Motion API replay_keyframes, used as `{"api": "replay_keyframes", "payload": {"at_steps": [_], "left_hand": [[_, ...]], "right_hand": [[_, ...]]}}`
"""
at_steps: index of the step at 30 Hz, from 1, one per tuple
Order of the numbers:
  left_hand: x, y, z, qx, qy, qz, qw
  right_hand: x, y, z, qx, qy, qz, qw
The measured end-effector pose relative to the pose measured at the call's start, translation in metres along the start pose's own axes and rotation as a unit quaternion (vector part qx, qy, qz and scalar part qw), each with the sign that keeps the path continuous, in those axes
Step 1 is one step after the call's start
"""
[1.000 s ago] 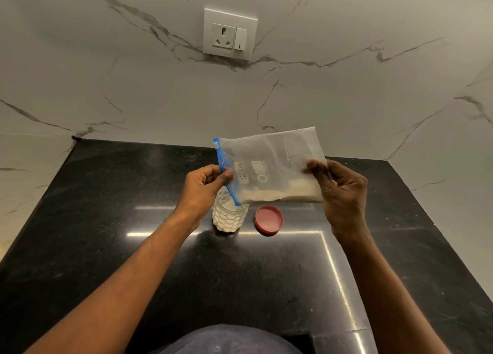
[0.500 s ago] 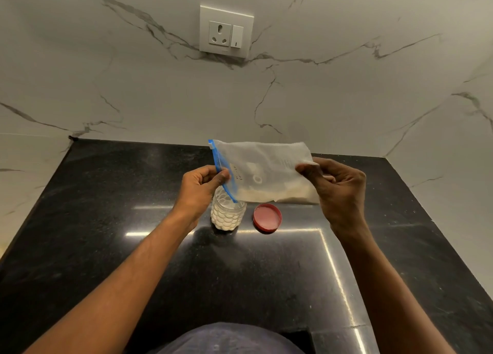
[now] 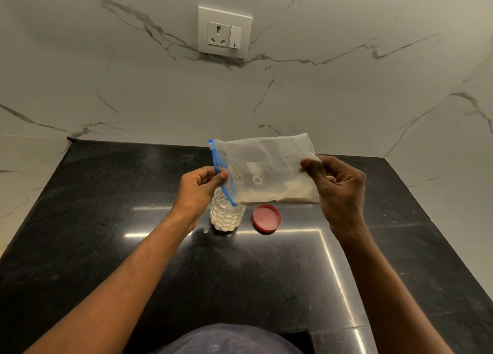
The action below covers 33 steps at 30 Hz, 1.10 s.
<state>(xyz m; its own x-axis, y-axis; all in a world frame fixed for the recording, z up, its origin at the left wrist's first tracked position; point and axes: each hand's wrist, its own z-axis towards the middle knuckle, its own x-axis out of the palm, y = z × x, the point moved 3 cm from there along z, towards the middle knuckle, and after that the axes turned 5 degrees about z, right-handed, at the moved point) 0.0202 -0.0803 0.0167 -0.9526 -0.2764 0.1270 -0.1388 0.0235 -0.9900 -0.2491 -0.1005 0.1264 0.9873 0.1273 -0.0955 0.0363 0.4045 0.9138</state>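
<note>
A clear zip bag (image 3: pixel 262 167) with a blue zip strip on its left edge is held sideways above the counter, some pale powder lying along its lower edge. My left hand (image 3: pixel 200 191) pinches the blue strip. My right hand (image 3: pixel 336 185) pinches the bag's right end. The bag's lower left corner hangs over the mouth of an open clear jar (image 3: pixel 226 216) that holds white powder. Beside the jar, to its right, a red lid (image 3: pixel 266 217) lies flat on the counter.
The black stone counter (image 3: pixel 106 233) runs to a marble wall at the back and on both sides. A white socket plate (image 3: pixel 225 32) is set in the back wall. Dark cloth of my clothing (image 3: pixel 226 339) shows at the bottom edge.
The bag dipped lower and flatter half a second ago and now stands a little more upright again. Both hands keep their hold on it. The jar and lid have not moved.
</note>
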Motion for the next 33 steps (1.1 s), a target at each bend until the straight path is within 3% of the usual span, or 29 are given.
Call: {"api": "replay_keyframes", "payload": {"at_steps": [8, 15, 33], "left_hand": [[-0.003, 0.005, 0.002, 0.001, -0.001, 0.0, 1.0], [-0.002, 0.006, 0.002, 0.004, 0.006, -0.003, 1.0], [-0.004, 0.01, 0.003, 0.009, 0.004, -0.026, 1.0]], "right_hand": [[-0.003, 0.004, 0.006, -0.004, 0.018, -0.05, 0.999], [-0.002, 0.001, 0.009, -0.013, -0.022, -0.052, 0.998], [0.004, 0.003, 0.013, -0.028, -0.015, -0.036, 0.999]]}}
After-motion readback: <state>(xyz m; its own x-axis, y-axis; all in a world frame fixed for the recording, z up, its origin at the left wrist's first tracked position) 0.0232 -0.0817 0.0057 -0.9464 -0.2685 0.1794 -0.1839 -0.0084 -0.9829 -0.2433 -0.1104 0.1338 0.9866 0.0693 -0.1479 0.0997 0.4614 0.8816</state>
